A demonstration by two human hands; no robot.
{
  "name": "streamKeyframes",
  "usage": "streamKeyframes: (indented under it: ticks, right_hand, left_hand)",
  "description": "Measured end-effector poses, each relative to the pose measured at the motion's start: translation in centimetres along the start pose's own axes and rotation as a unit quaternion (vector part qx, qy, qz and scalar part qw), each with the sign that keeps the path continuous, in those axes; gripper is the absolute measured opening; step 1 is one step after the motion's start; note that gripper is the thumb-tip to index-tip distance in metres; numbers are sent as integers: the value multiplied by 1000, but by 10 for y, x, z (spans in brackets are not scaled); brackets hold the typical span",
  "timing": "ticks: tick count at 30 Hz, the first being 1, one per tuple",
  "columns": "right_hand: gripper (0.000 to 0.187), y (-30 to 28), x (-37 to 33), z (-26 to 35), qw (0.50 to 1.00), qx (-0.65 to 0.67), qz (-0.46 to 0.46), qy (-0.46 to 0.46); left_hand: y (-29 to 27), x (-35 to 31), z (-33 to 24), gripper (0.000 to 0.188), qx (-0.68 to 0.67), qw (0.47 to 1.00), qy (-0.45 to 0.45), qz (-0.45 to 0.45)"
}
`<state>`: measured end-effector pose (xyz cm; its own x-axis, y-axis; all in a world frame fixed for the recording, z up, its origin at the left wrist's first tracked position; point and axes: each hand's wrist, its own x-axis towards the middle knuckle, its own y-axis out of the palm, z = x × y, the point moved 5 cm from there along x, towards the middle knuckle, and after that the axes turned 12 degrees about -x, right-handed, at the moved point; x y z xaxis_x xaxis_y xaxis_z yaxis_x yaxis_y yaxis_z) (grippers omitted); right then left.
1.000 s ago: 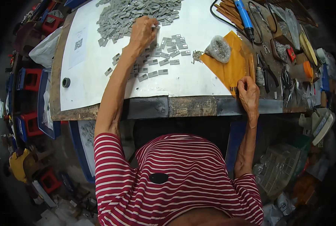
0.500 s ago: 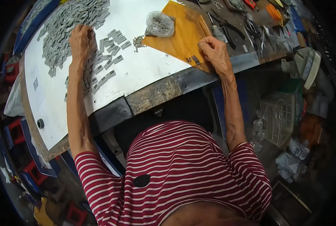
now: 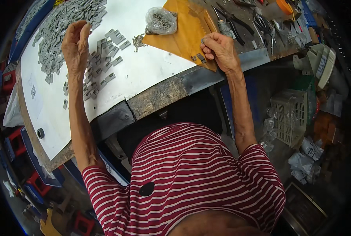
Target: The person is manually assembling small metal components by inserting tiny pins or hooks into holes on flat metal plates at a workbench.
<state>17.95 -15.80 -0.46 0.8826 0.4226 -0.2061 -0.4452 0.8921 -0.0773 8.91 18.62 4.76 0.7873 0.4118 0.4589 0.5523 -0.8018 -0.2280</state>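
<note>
My left hand (image 3: 75, 44) is raised over the right edge of a large heap of small grey rectangular metal pieces (image 3: 55, 41). Its fingers are curled in toward the thumb, and whatever lies between them is hidden. Below and right of it, several more grey pieces (image 3: 116, 61) lie scattered on the white sheet. My right hand (image 3: 221, 52) is closed in a pinch above the orange-brown paper (image 3: 183, 43); a tiny grey spot shows at its fingertips, too small to name. Just beneath that hand, a dark grey piece (image 3: 201, 58) lies on the paper beside smaller bits.
A clear plastic bag of small metal parts (image 3: 161, 21) sits on the paper, next to a loose pile of them (image 3: 139, 41). Pliers (image 3: 238, 24) and other tools crowd the right side. A dark ring (image 3: 40, 133) lies at the sheet's left. A metal-edged bench rim (image 3: 155, 98) runs in front of me.
My left hand has lifted slightly up and left, away from the scattered pieces. My right hand has turned a little, its fingers curled tighter. The whole view has shifted slightly.
</note>
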Motion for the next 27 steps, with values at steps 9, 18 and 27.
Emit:
streamKeyframes:
  ticks: [9,18,27]
  right_hand:
    - [11,0,-1,-3,999,19,25,-8]
    - [12,1,-8,4,999,-53,13,-4]
    - [12,-2,-7,2,1000,-11,3,3]
  left_hand:
    - [31,-41,-64,27,-131,987,-56,75]
    - [68,-102,-97,21,-273,928,-226,116]
    - [91,-125,-90,20,-310,888,-320,116]
